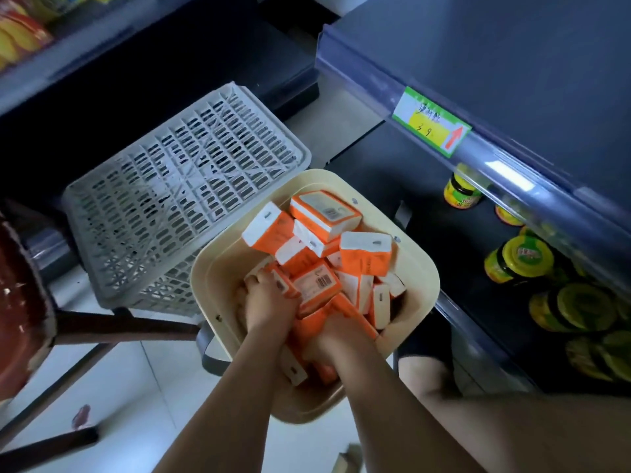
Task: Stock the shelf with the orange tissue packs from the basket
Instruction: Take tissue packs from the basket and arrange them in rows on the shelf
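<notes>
Down in the cream basket (423, 264), my left hand (266, 302) curls round orange tissue packs (326, 213); my right hand (333, 339) is buried among them, its grip hidden. I judge this the pick-up step: next, lift a bundle across to the shelf (512, 63).

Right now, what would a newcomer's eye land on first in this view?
The cream basket at centre, heaped with orange tissue packs, the left hand gripping some and the right hand buried among them. Next, the green-and-yellow price tag on the shelf rail at upper right, and the yellow-lidded jars on the dark shelf beneath it.
</notes>
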### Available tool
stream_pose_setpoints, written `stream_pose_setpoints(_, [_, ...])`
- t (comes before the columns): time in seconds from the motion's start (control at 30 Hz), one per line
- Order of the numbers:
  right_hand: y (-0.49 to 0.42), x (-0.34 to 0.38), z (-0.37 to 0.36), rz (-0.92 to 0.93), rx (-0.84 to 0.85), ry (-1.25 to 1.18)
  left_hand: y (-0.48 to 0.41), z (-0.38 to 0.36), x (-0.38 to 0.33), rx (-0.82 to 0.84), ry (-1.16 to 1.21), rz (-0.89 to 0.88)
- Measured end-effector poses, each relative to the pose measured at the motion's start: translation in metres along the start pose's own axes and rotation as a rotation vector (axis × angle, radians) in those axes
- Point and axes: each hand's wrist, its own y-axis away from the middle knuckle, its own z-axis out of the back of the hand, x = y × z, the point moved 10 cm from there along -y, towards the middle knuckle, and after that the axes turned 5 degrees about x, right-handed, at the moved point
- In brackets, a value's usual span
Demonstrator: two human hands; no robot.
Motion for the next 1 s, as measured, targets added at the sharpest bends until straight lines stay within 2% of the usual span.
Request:
stream_pose_setpoints(0.1, [-0.004,0.001,-0.012,-0.005,0.111,-0.102,0.004,0.012,0.001,0.001,0.062,0.0])
stream_pose_setpoints(0.17, [-0.004,-0.002,-0.018,-0.017,0.187,-0.309,0.013,0.025,0.002,-0.031,0.157,0.006])
stream_pose_setpoints(0.3, [0.005,-0.01,-0.018,-0.06,0.191,-0.631,0.047,0.061,0.002,-0.209,0.44,-0.025])
stream_pose_setpoints(0.37, [0.014,-0.005,-0.016,-0.057,0.182,-0.766,0.063,0.072,0.0,-0.257,0.655,-0.071])
stream_pose_setpoints(0.4, [0.015,-0.007,-0.009,-0.056,0.125,-0.84,0.07,0.074,-0.003,-0.256,0.811,-0.076])
stream_pose_setpoints(0.47, [0.025,-0.014,0.009,-0.125,-0.002,-1.043,0.075,0.069,0.0,-0.218,1.125,0.0])
stream_pose_setpoints(0.57, [0.037,-0.01,0.034,-0.102,-0.038,-1.278,0.081,0.06,-0.009,-0.127,1.529,0.135])
stream_pose_setpoints(0.67, [0.046,0.002,0.047,-0.001,-0.042,-1.264,0.091,0.07,-0.027,-0.173,1.761,0.172])
stream_pose_setpoints(0.77, [0.061,0.006,0.074,0.132,-0.187,-1.294,0.092,0.081,-0.05,-0.076,1.854,0.108])
stream_pose_setpoints(0.93, [0.097,0.005,0.132,0.317,-0.377,-1.261,0.081,0.083,-0.088,0.222,1.888,-0.062])
stream_pose_setpoints(1.0, [0.125,0.0,0.153,0.356,-0.434,-1.25,0.093,0.096,-0.11,0.287,1.884,-0.132])
